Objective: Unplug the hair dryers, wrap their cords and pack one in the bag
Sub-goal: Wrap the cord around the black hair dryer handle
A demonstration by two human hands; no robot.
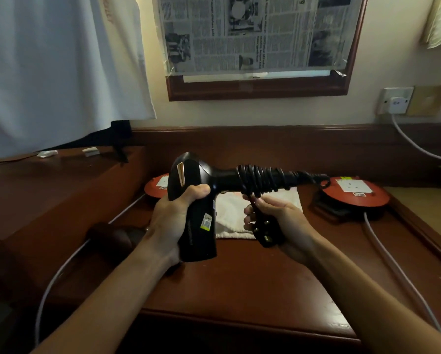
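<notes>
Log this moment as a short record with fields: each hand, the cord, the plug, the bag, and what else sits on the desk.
left hand: grips the black hair dryer by its body
right hand: holds the plug
cord: coiled around the dryer's handle
white cloth bag: flat on the wooden desk, behind the dryer
also on desk: two red cable reels, white cables
</notes>
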